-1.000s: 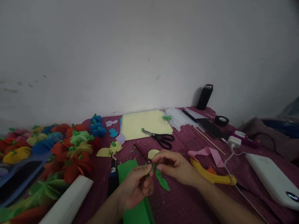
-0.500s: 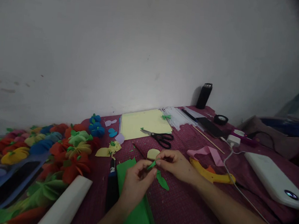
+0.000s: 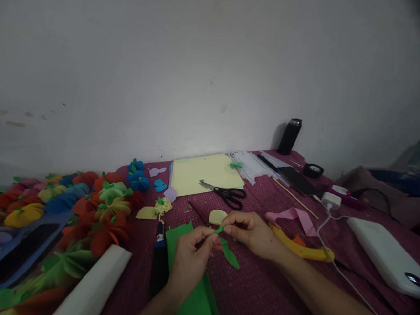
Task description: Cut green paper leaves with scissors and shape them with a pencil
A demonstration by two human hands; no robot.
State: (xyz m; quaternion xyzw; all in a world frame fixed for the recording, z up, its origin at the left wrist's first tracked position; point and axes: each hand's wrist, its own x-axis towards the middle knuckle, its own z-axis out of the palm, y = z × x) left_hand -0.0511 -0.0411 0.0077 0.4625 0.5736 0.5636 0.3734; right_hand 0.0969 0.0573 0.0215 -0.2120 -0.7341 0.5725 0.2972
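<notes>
Between my two hands is a small green paper piece (image 3: 219,230), pinched at both ends. My left hand (image 3: 192,254) closes on its left end with thumb and fingers. From the right, my right hand (image 3: 251,233) pinches the other end. A green paper leaf (image 3: 230,255) lies on the table just below the fingers; whether it joins the held piece I cannot tell. Under my left wrist is a folded green paper sheet (image 3: 197,303). Beyond my hands are a pale yellow half-round paper (image 3: 217,217) and black-handled scissors (image 3: 229,195), their blades over yellow sheets (image 3: 201,171).
Many colourful paper flowers (image 3: 111,227) crowd the left side, near a white roll (image 3: 94,284). To the right lie a yellow glue gun (image 3: 305,248), pink ribbon (image 3: 295,219), a white power bank (image 3: 385,254) and cables. A black can (image 3: 290,136) stands at the back.
Both hands keep their pinch on the green paper piece, which has tilted slightly between the fingers. The whole view has shifted a little, so things appear slightly further right.
</notes>
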